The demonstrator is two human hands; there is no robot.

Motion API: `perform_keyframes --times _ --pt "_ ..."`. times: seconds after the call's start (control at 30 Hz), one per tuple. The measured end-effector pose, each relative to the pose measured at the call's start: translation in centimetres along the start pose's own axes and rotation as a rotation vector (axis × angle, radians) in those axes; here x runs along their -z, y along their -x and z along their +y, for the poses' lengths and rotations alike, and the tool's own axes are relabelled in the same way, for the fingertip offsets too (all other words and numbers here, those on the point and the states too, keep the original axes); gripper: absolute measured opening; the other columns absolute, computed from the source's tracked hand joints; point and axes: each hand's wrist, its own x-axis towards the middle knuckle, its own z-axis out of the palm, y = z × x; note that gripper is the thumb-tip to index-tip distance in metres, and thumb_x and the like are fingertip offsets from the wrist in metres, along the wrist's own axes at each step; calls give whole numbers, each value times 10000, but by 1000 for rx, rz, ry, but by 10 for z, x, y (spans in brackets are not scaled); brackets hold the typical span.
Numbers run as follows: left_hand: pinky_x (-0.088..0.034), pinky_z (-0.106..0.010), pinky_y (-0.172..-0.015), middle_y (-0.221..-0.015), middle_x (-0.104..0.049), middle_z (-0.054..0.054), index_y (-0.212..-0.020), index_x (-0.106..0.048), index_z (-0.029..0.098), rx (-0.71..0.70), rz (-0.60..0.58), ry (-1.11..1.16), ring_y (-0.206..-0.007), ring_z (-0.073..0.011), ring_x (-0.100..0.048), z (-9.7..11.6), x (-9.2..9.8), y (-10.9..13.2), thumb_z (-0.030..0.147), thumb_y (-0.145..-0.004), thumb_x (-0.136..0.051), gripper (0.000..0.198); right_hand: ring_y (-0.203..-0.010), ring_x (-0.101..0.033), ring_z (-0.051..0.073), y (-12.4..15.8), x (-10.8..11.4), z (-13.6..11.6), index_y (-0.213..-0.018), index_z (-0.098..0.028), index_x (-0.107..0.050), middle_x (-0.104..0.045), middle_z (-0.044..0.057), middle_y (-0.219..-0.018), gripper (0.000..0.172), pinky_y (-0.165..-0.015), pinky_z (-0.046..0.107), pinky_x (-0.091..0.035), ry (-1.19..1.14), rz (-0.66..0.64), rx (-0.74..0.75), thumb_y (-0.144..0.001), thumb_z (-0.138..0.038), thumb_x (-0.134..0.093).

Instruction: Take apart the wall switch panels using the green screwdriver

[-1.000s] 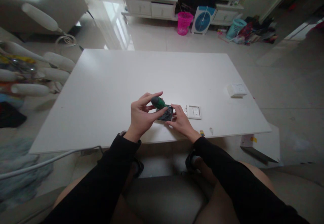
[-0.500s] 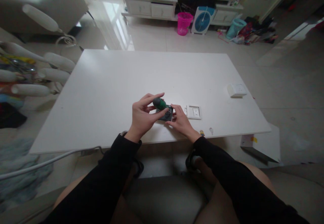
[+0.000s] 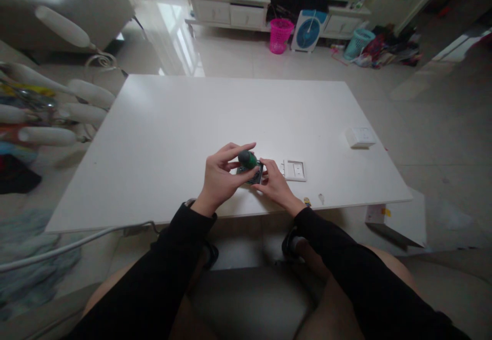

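My left hand (image 3: 222,175) is closed around a screwdriver (image 3: 247,159) with a green and black handle, its index finger stretched out past the handle. The screwdriver points down at a small dark square module (image 3: 256,176), which looks like the back of a wall switch or socket; its tip is hidden by the handle and thumb. My right hand (image 3: 274,180) grips that module by its right edge between thumb and fingers. Just right of this hand a white switch frame (image 3: 301,178) lies flat on the white table (image 3: 184,120).
A white socket box (image 3: 360,137) stands near the table's right edge. Two small items, a yellowish one (image 3: 307,202) and a clear one (image 3: 321,198), lie by the front edge. A grey cable (image 3: 96,235) runs at the front left.
My left hand has shifted slightly right with the screwdriver, whose handle now stands more upright over the module. My right hand stays in place.
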Motion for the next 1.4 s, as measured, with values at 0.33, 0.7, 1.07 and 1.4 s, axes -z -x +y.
perform_keyframes --times 0.33,0.7,1.07,1.4 --pt "-678 -276 -775 -971 -690 -29 -1254 -771 250 -40 -66 -44 -883 -138 -704 1 -1 1 185 -755 -852 510 -1250 -587 284 -1 1 -2 -1448 -260 -477 -488 136 -1449 793 -943 464 -627 -2 -3 14 -756 -213 -862" --pt "-682 -284 -790 -1000 -687 -28 -1269 -761 269 -62 -27 -38 -907 -141 -711 -1 -3 1 173 -771 -847 514 -1254 -584 285 -1 1 -3 -1436 -245 -476 -487 140 -1450 791 -936 449 -627 -7 -4 16 -749 -198 -865" --pt "-674 -275 -805 -1019 -679 -28 -1329 -728 270 -99 -88 -46 -917 -128 -699 -3 -4 2 117 -794 -812 563 -1208 -599 294 -2 0 -1 -1381 -279 -517 -508 128 -1408 714 -882 467 -641 -13 4 25 -768 -282 -884" --pt "-668 -288 -869 -1126 -745 -67 -1429 -647 228 -110 -157 -136 -1012 -158 -725 1 -1 -1 129 -824 -770 626 -1227 -590 293 -1 -2 -5 -1357 -246 -524 -515 130 -1395 706 -898 452 -636 -3 -6 10 -748 -217 -880"
